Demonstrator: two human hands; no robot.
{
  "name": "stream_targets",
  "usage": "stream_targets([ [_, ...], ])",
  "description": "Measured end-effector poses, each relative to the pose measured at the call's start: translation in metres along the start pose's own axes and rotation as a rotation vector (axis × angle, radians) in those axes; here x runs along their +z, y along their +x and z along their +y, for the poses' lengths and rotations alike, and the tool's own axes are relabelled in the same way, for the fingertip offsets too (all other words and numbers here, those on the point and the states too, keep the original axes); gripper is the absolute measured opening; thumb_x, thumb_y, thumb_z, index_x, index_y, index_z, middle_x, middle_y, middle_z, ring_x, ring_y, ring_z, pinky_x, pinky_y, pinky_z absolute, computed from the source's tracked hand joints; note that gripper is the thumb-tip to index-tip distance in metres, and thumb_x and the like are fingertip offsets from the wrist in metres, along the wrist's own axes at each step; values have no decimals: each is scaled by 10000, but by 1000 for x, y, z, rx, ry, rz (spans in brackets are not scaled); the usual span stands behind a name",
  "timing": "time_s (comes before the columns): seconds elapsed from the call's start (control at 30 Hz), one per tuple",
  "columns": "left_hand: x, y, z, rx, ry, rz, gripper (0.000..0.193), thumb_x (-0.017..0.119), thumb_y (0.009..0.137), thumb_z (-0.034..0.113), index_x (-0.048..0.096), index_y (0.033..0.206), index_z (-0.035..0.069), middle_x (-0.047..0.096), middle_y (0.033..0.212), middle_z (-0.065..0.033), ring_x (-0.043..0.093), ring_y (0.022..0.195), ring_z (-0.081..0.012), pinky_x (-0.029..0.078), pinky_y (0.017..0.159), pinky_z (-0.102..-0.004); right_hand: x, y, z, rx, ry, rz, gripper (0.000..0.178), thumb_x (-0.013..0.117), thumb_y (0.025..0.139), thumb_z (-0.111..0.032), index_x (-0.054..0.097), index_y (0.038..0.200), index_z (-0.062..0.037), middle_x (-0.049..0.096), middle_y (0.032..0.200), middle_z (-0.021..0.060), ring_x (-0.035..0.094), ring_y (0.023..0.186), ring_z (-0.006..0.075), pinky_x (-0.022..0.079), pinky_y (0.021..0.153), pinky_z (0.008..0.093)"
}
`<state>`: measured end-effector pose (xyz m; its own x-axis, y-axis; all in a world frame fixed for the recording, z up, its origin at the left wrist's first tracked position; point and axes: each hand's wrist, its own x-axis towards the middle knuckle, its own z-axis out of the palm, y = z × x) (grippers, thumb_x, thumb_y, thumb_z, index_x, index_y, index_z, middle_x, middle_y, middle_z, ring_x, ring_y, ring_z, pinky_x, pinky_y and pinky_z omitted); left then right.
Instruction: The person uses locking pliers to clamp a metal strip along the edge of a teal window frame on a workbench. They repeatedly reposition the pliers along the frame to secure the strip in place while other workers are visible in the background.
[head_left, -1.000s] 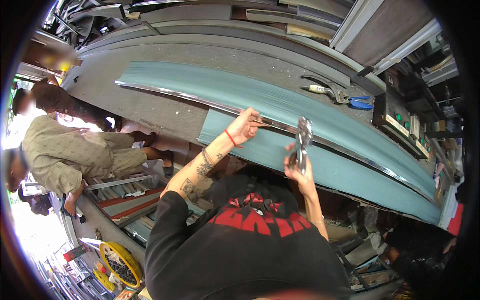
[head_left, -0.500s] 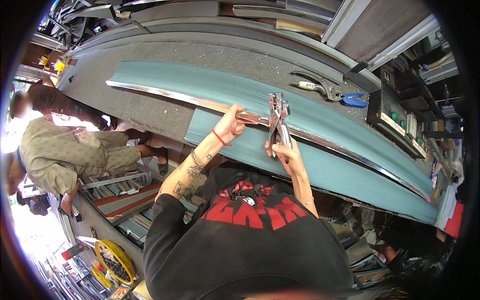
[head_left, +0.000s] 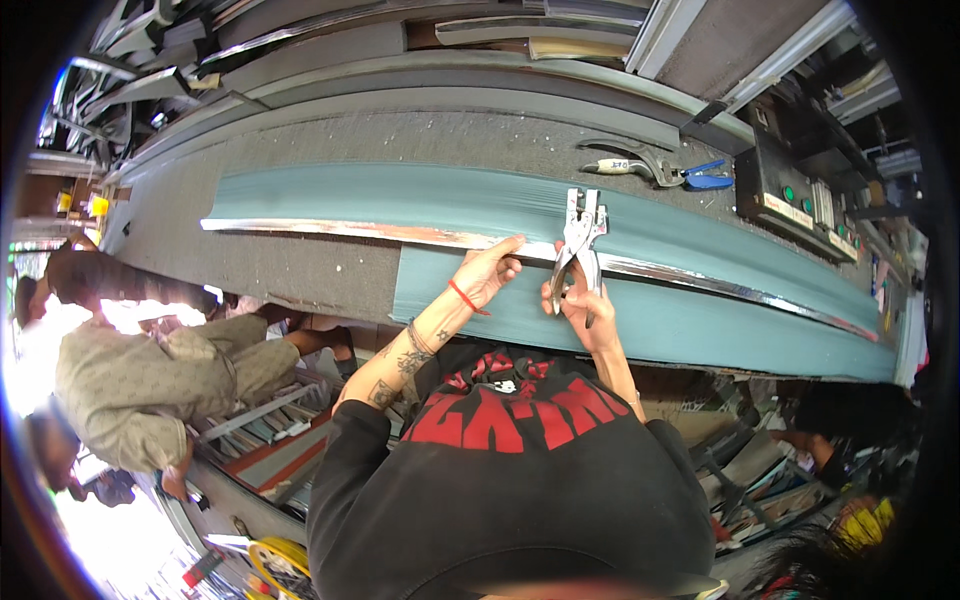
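Observation:
A long blue-green metal strip (head_left: 380,200) with a shiny folded edge lies lengthwise before me. My left hand (head_left: 487,274) pinches that near edge, forefinger stretched along it and the other fingers curled. Just to its right, my right hand (head_left: 588,312) is wrapped round the handles of silver metal pliers (head_left: 580,240) with a boxy two-pronged head. The pliers stand upright in the picture, their head overlapping the strip at the shiny edge; whether the jaws grip it cannot be made out. A second blue-green strip (head_left: 450,300) lies nearer, partly under the first.
On the grey worktop (head_left: 330,140) lie a dark curved-jaw hand tool (head_left: 625,165) and blue-handled pliers (head_left: 707,177). A dark box with green buttons (head_left: 795,205) stands at the right. People (head_left: 150,385) are at the left. Racks of metal strips (head_left: 275,440) stand below the worktop.
The view has turned slightly, so the strips lie more level. My left forefinger has straightened along the shiny edge. The pliers appear a little farther right, still in my right hand.

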<state>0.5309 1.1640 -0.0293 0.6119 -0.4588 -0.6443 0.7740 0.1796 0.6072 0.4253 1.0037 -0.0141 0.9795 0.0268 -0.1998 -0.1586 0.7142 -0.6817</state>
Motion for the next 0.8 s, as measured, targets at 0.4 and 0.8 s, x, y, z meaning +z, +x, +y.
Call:
stream_targets([
  [0.4,10,12,38,287,484,-391,357,385,951,324,550,858,22,597,752,-75,511,595,-111,410,554,-255,53,-73,41,25,-447,224,772,605,659,-53,300,1366,2,474,1072,73,465,855,126,439,736,259],
  [0.8,0,14,37,347,741,-562,449,365,954,453,573,878,62,522,734,-10,447,643,-86,378,619,-224,75,-46,31,49,-513,414,903,614,617,-137,219,1416,10,457,1148,108,448,966,174,402,829,295],
])
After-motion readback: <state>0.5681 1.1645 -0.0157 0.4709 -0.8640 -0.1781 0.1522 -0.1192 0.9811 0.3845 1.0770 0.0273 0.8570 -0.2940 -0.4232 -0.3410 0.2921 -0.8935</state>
